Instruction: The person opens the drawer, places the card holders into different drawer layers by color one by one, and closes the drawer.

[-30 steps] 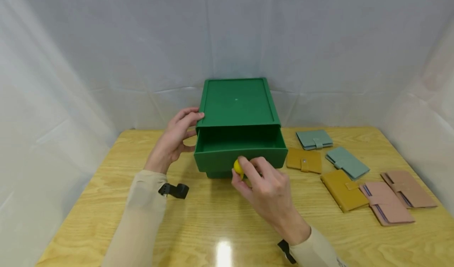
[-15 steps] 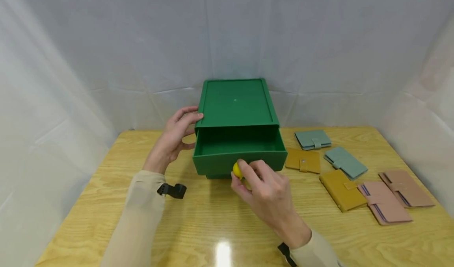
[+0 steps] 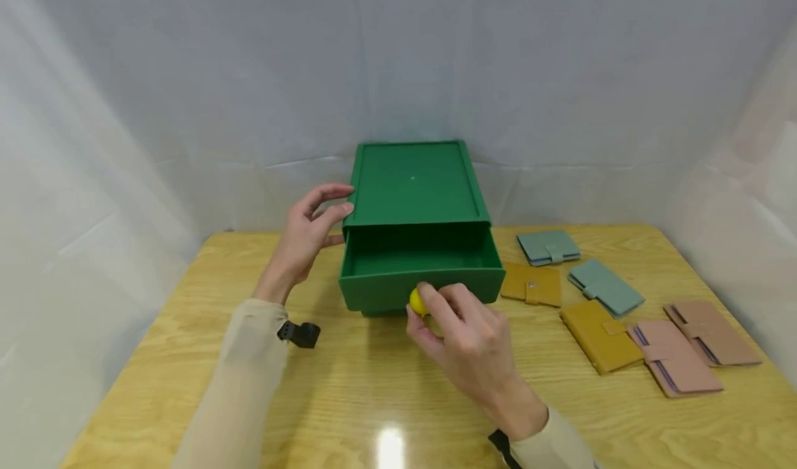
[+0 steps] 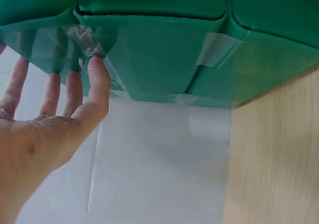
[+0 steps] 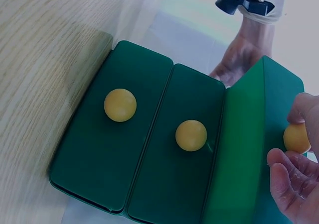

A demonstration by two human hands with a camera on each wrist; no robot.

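A green drawer box (image 3: pixel 414 182) stands at the back middle of the wooden table (image 3: pixel 373 393). Its top drawer (image 3: pixel 380 290) is pulled out and looks empty. My right hand (image 3: pixel 467 330) pinches the drawer's yellow knob (image 3: pixel 417 301) between thumb and fingers. In the right wrist view that knob (image 5: pixel 297 137) sits at the fingertips (image 5: pixel 291 176), and two lower drawers show their own yellow knobs (image 5: pixel 191 135). My left hand (image 3: pixel 308 230) lies against the box's left side with fingers extended. Its thumb (image 4: pixel 97 79) touches the green wall (image 4: pixel 164 50).
Several wallets lie to the right of the box: two teal (image 3: pixel 548 245), two mustard (image 3: pixel 600 334) and two pink (image 3: pixel 675 365). White sheeting (image 3: pixel 124 109) closes in the table at the back and both sides.
My left hand's fingers have lifted slightly off the box's top edge. My right hand keeps its pinch on the knob, and the drawer stands about as far out.
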